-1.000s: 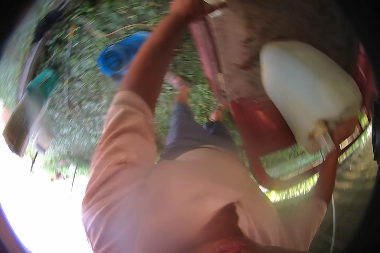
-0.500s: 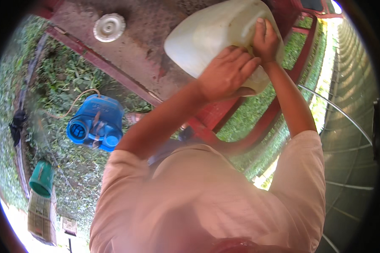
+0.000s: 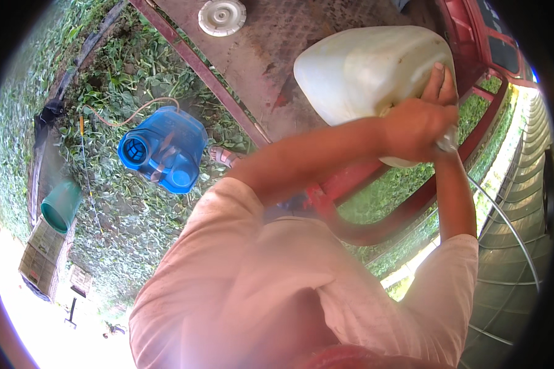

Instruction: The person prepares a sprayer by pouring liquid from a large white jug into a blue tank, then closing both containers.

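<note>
One shift: left hand (image 3: 417, 130) now crosses to meet right hand (image 3: 440, 89) at white jug's (image 3: 363, 71) end, hands together, grips unclear, work gathering there.

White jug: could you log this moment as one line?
right hand: on white jug | left hand: in front of right hand | round lid: on platform

Pale peach shirt (image 3: 246, 283), short loose sleeves (image 3: 212, 221); strapped sandal (image 3: 220, 155).
</note>
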Demonstrator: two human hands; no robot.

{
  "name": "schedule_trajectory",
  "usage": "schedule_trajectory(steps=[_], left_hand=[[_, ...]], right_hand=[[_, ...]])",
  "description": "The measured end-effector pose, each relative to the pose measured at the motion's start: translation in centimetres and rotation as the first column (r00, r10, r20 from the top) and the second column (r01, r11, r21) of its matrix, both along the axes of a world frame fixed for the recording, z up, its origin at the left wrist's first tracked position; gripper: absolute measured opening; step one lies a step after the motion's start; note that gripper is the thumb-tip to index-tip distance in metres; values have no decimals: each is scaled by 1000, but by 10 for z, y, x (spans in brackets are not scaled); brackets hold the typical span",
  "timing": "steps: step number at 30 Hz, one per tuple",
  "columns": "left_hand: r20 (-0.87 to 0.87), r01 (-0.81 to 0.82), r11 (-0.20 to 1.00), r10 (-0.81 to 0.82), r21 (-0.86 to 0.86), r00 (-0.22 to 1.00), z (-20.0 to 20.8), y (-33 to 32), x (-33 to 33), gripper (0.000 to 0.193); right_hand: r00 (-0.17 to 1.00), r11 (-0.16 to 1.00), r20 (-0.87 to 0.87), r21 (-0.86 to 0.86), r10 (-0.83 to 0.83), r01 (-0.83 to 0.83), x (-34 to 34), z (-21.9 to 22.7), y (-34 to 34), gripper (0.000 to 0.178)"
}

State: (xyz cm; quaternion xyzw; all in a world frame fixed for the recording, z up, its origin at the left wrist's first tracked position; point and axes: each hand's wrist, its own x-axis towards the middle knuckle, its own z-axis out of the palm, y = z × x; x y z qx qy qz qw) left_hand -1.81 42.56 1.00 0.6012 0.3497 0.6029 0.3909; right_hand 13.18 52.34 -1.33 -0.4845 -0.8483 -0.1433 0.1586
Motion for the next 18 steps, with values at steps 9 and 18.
schedule_trajectory(steps=[9, 18], left_hand=[[304, -553, 816, 577, -172, 758, -51, -16, -95, 47], [-647, -813, 504, 522, -292, 556, -301, 75, -159, 83]], right_hand=[[945, 924, -252, -366, -211, 109, 4, 10, 13, 53], [954, 969, -284, -247, -98, 26, -7, 8, 15, 36]])
